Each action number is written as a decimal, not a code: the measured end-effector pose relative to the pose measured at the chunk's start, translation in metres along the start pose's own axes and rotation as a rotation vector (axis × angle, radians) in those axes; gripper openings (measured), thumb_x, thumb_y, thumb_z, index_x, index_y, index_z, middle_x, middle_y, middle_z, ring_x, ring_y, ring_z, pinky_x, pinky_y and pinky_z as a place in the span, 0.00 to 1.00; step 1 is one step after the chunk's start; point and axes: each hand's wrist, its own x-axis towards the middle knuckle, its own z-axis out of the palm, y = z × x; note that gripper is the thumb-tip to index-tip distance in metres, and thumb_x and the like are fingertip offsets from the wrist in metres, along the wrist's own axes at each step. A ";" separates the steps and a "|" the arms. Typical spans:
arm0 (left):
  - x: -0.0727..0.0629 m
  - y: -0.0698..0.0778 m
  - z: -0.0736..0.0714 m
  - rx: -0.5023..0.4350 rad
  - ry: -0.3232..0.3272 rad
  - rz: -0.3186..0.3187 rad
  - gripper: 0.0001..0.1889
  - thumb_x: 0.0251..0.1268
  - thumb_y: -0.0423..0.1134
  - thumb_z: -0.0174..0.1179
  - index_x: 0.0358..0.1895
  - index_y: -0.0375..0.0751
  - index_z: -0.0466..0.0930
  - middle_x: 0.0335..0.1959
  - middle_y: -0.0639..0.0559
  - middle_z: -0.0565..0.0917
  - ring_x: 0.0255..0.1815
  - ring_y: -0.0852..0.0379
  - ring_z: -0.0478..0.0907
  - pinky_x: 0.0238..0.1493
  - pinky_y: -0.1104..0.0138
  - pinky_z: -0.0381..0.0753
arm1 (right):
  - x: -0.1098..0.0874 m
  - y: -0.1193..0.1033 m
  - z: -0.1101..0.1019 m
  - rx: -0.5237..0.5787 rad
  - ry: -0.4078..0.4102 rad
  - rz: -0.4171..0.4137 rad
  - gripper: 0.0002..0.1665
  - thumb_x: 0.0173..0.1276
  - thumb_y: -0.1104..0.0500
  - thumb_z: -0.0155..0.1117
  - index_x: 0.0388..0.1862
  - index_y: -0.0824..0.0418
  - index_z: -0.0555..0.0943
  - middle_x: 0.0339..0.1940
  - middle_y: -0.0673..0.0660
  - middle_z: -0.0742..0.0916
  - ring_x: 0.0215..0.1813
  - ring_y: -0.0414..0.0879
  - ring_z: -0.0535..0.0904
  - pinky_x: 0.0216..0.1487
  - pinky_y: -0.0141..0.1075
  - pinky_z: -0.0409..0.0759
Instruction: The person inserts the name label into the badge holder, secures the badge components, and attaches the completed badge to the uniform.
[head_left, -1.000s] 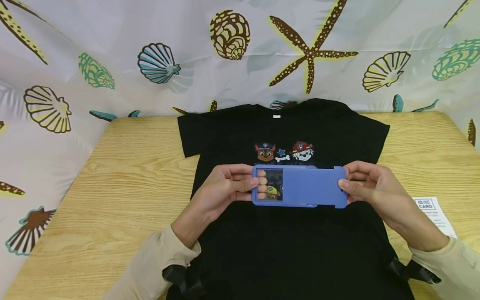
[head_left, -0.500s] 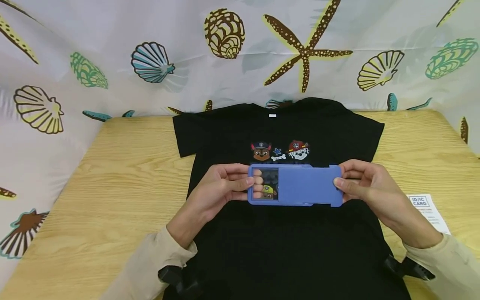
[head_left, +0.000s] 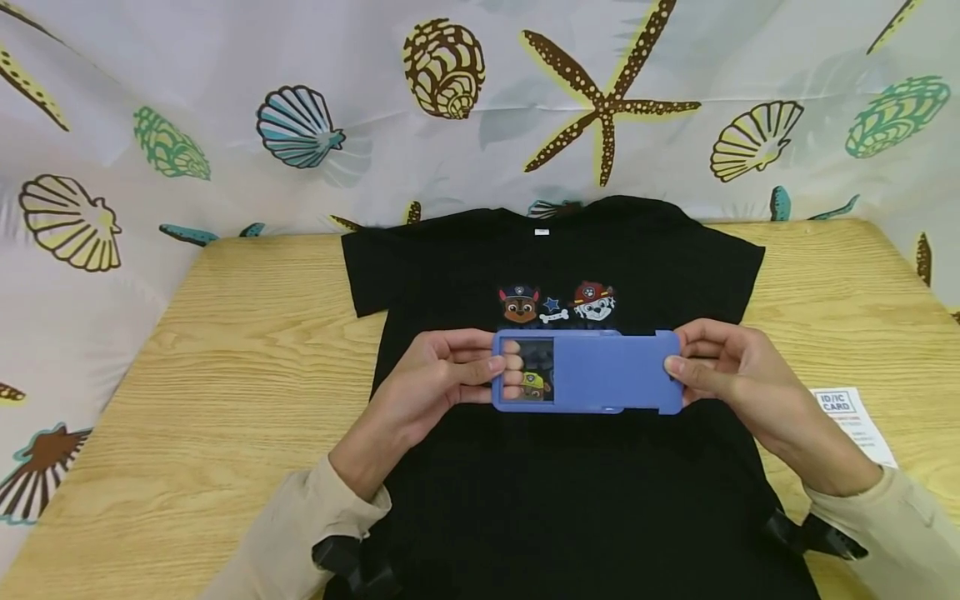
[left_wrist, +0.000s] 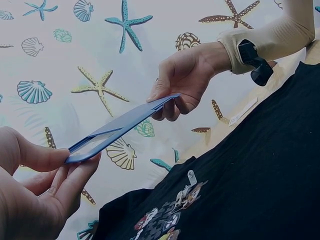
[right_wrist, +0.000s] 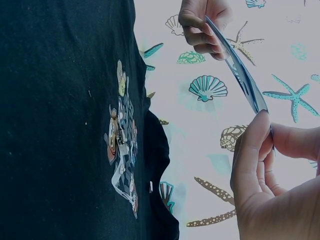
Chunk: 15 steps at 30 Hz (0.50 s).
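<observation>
A blue card holder (head_left: 611,372) is held level above a black T-shirt (head_left: 555,492). Its left part is a see-through window (head_left: 537,367); a solid blue cover spans the rest, reaching past the frame on the right. My left hand (head_left: 423,383) pinches the window end, thumb in front, fingertips showing through from behind. At the cover's outer end, my right hand (head_left: 738,375) grips with the thumb on top and fingers behind. Seen edge-on in the left wrist view, the thin holder (left_wrist: 120,126) stretches between both hands, away from the shirt.
The shirt lies spread on a wooden table (head_left: 255,333), its cartoon dog print (head_left: 555,304) just beyond the holder. Beside my right wrist is a white paper slip (head_left: 855,425) printed "ID/IC CARD". A shell-patterned curtain (head_left: 375,100) hangs behind the table.
The whole head view has shifted slightly, so shirt, hands and holder all appear further left. Hands and card holder keep the same position relative to each other.
</observation>
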 end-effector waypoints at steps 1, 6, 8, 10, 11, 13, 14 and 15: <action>0.000 0.000 0.000 -0.001 0.000 0.000 0.16 0.64 0.23 0.56 0.53 0.18 0.74 0.39 0.46 0.86 0.37 0.57 0.84 0.38 0.65 0.85 | 0.000 0.000 0.000 -0.003 0.000 0.001 0.05 0.68 0.68 0.61 0.42 0.64 0.77 0.34 0.53 0.84 0.30 0.43 0.82 0.33 0.33 0.83; 0.000 0.001 0.000 0.001 -0.002 -0.001 0.16 0.64 0.23 0.56 0.53 0.18 0.74 0.39 0.46 0.86 0.37 0.57 0.84 0.39 0.65 0.85 | 0.000 0.001 0.000 0.000 0.005 0.000 0.05 0.68 0.69 0.60 0.42 0.64 0.76 0.34 0.54 0.84 0.30 0.43 0.82 0.33 0.33 0.83; 0.000 0.001 -0.001 -0.001 -0.002 0.000 0.16 0.64 0.23 0.55 0.54 0.18 0.74 0.39 0.46 0.86 0.37 0.57 0.84 0.39 0.65 0.85 | 0.000 0.002 0.000 0.005 0.005 -0.003 0.06 0.68 0.70 0.59 0.42 0.64 0.76 0.34 0.53 0.84 0.30 0.43 0.81 0.32 0.33 0.83; 0.000 0.001 -0.001 -0.005 -0.002 -0.001 0.16 0.64 0.23 0.56 0.53 0.18 0.74 0.39 0.47 0.86 0.37 0.57 0.84 0.40 0.64 0.85 | 0.001 0.002 -0.001 0.010 0.007 -0.005 0.06 0.68 0.71 0.59 0.42 0.64 0.76 0.34 0.53 0.84 0.30 0.43 0.81 0.32 0.33 0.83; 0.000 0.001 -0.001 -0.009 -0.002 -0.001 0.16 0.64 0.23 0.56 0.53 0.18 0.74 0.38 0.47 0.86 0.36 0.57 0.84 0.40 0.64 0.85 | 0.001 0.002 -0.001 0.013 0.004 -0.009 0.06 0.68 0.71 0.59 0.42 0.64 0.77 0.34 0.53 0.84 0.30 0.43 0.81 0.32 0.33 0.83; 0.000 0.001 -0.001 -0.012 -0.002 0.000 0.16 0.64 0.23 0.56 0.53 0.18 0.74 0.38 0.47 0.86 0.36 0.57 0.84 0.39 0.64 0.85 | 0.001 0.003 -0.001 0.019 0.001 -0.014 0.06 0.68 0.71 0.58 0.41 0.63 0.77 0.34 0.53 0.84 0.30 0.43 0.81 0.32 0.33 0.83; 0.000 0.001 -0.002 -0.013 -0.003 0.000 0.16 0.64 0.23 0.56 0.53 0.18 0.74 0.38 0.47 0.86 0.36 0.57 0.84 0.39 0.64 0.85 | 0.001 0.003 -0.001 0.025 -0.001 -0.017 0.07 0.68 0.72 0.58 0.41 0.63 0.77 0.34 0.53 0.84 0.30 0.43 0.81 0.32 0.33 0.83; 0.000 0.000 -0.002 -0.012 -0.003 0.001 0.16 0.64 0.23 0.56 0.53 0.18 0.74 0.38 0.47 0.86 0.36 0.58 0.84 0.39 0.64 0.85 | 0.001 0.003 -0.001 0.028 -0.001 -0.018 0.07 0.68 0.72 0.59 0.41 0.63 0.77 0.34 0.53 0.84 0.29 0.43 0.81 0.32 0.33 0.83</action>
